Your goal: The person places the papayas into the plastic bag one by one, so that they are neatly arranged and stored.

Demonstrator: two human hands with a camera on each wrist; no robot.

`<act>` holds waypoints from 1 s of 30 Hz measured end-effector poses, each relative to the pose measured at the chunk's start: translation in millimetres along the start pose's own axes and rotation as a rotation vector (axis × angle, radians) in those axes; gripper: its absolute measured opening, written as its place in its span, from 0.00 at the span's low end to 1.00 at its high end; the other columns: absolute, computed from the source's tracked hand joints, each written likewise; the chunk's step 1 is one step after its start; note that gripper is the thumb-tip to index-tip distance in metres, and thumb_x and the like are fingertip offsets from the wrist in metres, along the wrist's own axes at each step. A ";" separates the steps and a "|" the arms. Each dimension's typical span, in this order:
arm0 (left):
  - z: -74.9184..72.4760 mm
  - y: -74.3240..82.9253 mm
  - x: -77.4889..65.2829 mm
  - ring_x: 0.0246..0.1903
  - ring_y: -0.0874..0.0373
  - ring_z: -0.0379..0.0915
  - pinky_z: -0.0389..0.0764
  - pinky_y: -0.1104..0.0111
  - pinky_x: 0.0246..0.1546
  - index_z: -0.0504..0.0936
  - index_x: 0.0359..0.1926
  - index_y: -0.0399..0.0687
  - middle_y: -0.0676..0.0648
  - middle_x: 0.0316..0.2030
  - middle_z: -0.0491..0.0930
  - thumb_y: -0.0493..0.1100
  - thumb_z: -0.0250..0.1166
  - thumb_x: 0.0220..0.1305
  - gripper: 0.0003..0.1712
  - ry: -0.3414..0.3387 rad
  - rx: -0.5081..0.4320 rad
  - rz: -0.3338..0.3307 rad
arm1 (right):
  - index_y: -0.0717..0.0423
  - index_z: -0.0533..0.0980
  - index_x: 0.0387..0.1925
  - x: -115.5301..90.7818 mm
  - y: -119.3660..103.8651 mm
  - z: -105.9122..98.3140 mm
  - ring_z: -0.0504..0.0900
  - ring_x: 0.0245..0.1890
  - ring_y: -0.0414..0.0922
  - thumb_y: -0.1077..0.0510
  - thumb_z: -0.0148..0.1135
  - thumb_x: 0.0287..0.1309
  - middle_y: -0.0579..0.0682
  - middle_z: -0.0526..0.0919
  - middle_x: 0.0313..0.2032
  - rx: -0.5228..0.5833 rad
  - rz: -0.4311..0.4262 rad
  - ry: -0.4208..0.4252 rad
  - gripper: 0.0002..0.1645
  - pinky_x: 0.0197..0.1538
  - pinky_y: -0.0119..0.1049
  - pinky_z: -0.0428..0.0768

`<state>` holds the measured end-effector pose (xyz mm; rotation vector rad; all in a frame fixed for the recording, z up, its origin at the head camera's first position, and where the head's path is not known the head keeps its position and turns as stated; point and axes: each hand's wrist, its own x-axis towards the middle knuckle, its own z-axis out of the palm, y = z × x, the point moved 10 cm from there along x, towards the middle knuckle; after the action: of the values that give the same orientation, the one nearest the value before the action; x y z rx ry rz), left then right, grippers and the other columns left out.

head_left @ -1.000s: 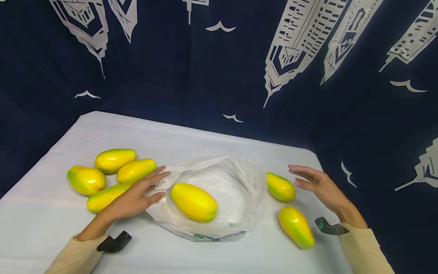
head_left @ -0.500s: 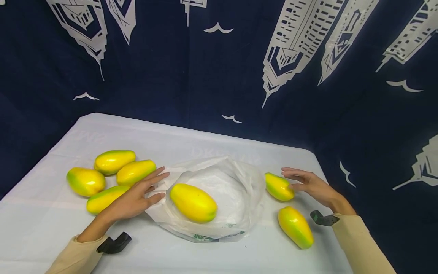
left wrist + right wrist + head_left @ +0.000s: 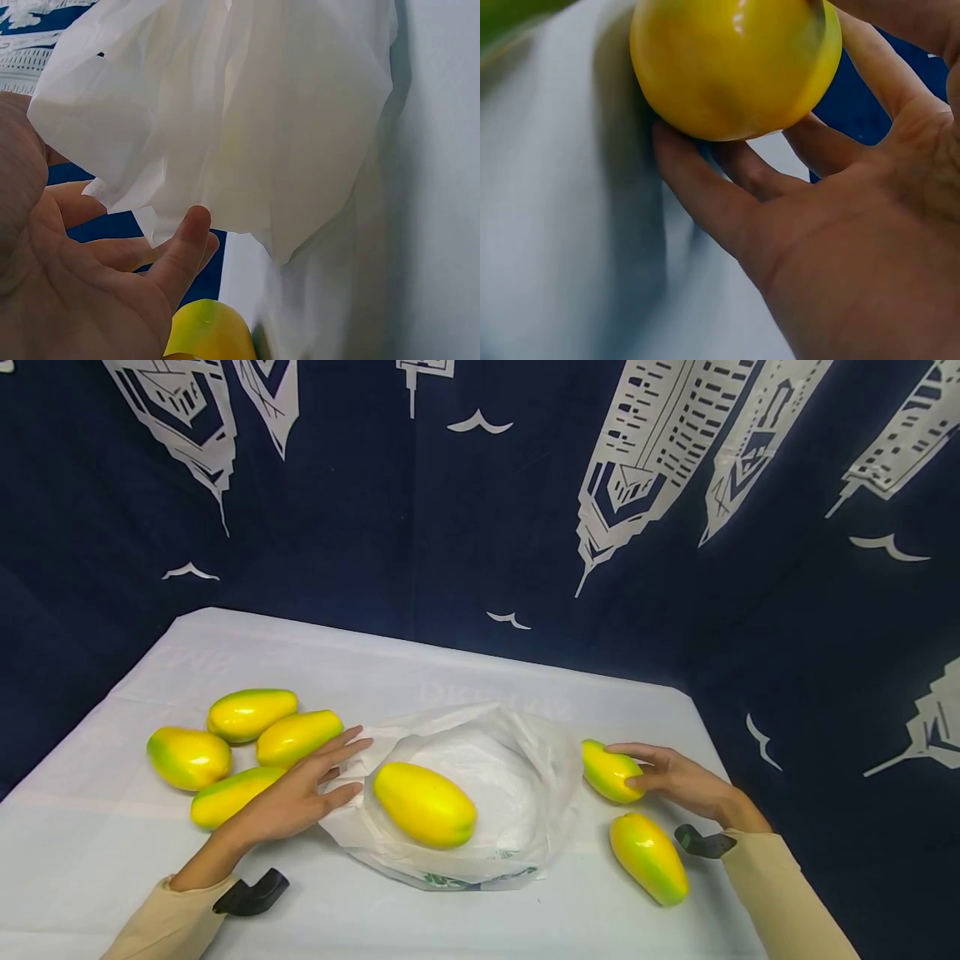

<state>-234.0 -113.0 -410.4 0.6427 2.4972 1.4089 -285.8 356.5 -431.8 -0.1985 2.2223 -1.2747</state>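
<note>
My left hand [image 3: 296,797] lies against the left side of a white plastic bag [image 3: 517,777], fingers extended at its rim. In the left wrist view the bag's loose edge [image 3: 277,172] hangs over the fingers. One yellow papaya [image 3: 425,804] lies inside the bag's wide mouth. To the right of the bag, my right hand [image 3: 678,785] holds a yellow-green papaya [image 3: 609,771] between thumb and fingers. In the right wrist view the fingers curl beneath this papaya's rounded end [image 3: 727,67]. A separate papaya [image 3: 648,860] lies nearer me, just below the right hand.
Several more papayas [image 3: 189,757] lie grouped on the left, partly behind the left forearm. A white cloth [image 3: 360,652] covers the table. Behind its far edge hangs a dark blue curtain [image 3: 337,543] with white building prints.
My right hand has moved left and down from beside the papaya on the right, and its thumb and fingers have closed around it. The left hand and the bag have stayed in place.
</note>
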 end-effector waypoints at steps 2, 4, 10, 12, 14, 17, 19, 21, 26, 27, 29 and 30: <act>-0.2 0.1 0.0 0.76 0.35 0.45 0.64 0.43 0.68 0.61 0.76 0.44 0.37 0.79 0.44 0.46 0.61 0.72 0.36 0.002 0.002 0.002 | 0.51 0.66 0.72 0.6 0.7 1.2 0.68 0.66 0.44 0.58 0.67 0.61 0.57 0.56 0.76 0.005 0.000 -0.012 0.39 0.72 0.66 0.60; -0.3 0.3 0.2 0.76 0.35 0.46 0.64 0.42 0.68 0.61 0.75 0.44 0.37 0.79 0.44 0.46 0.62 0.72 0.36 0.006 0.002 0.005 | 0.51 0.66 0.72 1.0 1.4 1.3 0.66 0.67 0.44 0.58 0.66 0.61 0.57 0.55 0.76 0.008 -0.004 -0.018 0.38 0.72 0.66 0.60; 1.2 0.3 0.9 0.76 0.36 0.46 0.64 0.43 0.68 0.61 0.75 0.44 0.37 0.79 0.44 0.45 0.61 0.72 0.36 0.007 -0.002 0.016 | 0.52 0.65 0.73 0.3 3.6 0.9 0.58 0.73 0.55 0.59 0.66 0.62 0.58 0.51 0.78 0.010 -0.007 -0.013 0.39 0.72 0.68 0.59; 1.5 -0.1 1.0 0.76 0.36 0.46 0.64 0.43 0.68 0.61 0.75 0.43 0.37 0.79 0.44 0.45 0.61 0.72 0.36 0.006 -0.003 0.015 | 0.52 0.64 0.73 0.1 4.2 1.0 0.56 0.73 0.58 0.58 0.66 0.61 0.58 0.51 0.77 0.011 -0.006 -0.008 0.39 0.71 0.68 0.59; 1.5 -0.2 1.1 0.76 0.35 0.46 0.64 0.43 0.68 0.61 0.75 0.43 0.37 0.79 0.44 0.45 0.61 0.72 0.36 0.006 -0.002 0.015 | 0.52 0.65 0.72 0.0 4.8 0.7 0.55 0.73 0.59 0.58 0.66 0.61 0.59 0.51 0.77 0.003 -0.006 0.000 0.39 0.71 0.68 0.60; 1.5 -0.3 1.5 0.76 0.36 0.45 0.64 0.43 0.68 0.61 0.75 0.42 0.37 0.79 0.44 0.44 0.61 0.72 0.36 0.007 -0.002 0.015 | 0.53 0.65 0.72 -0.3 5.0 0.2 0.55 0.73 0.61 0.58 0.66 0.61 0.59 0.53 0.77 -0.011 -0.006 0.014 0.39 0.70 0.67 0.63; 1.5 -0.1 1.5 0.76 0.36 0.45 0.64 0.43 0.68 0.61 0.75 0.42 0.37 0.79 0.44 0.44 0.61 0.72 0.36 0.007 -0.003 0.016 | 0.53 0.66 0.72 -0.4 4.0 0.3 0.55 0.73 0.62 0.58 0.67 0.60 0.59 0.53 0.77 -0.020 -0.010 0.023 0.39 0.70 0.66 0.65; 1.3 -0.1 1.3 0.76 0.36 0.46 0.64 0.43 0.68 0.61 0.75 0.42 0.37 0.79 0.45 0.44 0.61 0.72 0.36 0.009 -0.004 0.017 | 0.53 0.66 0.71 -0.6 2.5 0.9 0.55 0.73 0.63 0.57 0.67 0.60 0.60 0.54 0.76 -0.026 -0.015 0.029 0.39 0.69 0.65 0.66; 0.9 -0.3 0.9 0.76 0.35 0.46 0.64 0.43 0.68 0.61 0.75 0.42 0.37 0.79 0.44 0.45 0.61 0.72 0.36 0.007 -0.004 0.014 | 0.52 0.67 0.71 -2.2 -0.5 2.0 0.56 0.73 0.66 0.56 0.67 0.60 0.61 0.54 0.76 -0.057 -0.023 0.049 0.38 0.67 0.61 0.71; 0.8 -0.4 0.8 0.76 0.35 0.46 0.64 0.43 0.68 0.61 0.75 0.42 0.37 0.79 0.44 0.45 0.61 0.72 0.36 0.006 -0.003 0.013 | 0.52 0.67 0.71 -2.8 -1.0 2.0 0.57 0.73 0.66 0.56 0.68 0.60 0.61 0.54 0.76 -0.063 -0.025 0.053 0.38 0.66 0.60 0.72; 0.6 -0.4 0.9 0.76 0.35 0.46 0.64 0.43 0.68 0.61 0.75 0.42 0.37 0.79 0.44 0.45 0.61 0.72 0.36 0.006 -0.003 0.012 | 0.52 0.67 0.71 -4.2 -2.3 1.7 0.58 0.72 0.67 0.56 0.68 0.60 0.61 0.54 0.76 -0.069 -0.029 0.064 0.39 0.65 0.58 0.74; 0.3 -0.4 0.7 0.76 0.35 0.46 0.64 0.43 0.68 0.61 0.75 0.42 0.37 0.79 0.44 0.45 0.62 0.72 0.36 0.007 -0.002 0.013 | 0.52 0.66 0.71 -5.1 -3.1 1.1 0.58 0.73 0.68 0.56 0.68 0.60 0.62 0.54 0.76 -0.080 -0.032 0.072 0.39 0.65 0.58 0.74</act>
<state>-234.6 -112.6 -410.9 0.6563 2.5006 1.4207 -281.5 356.0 -427.7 -0.2226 2.3425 -1.2290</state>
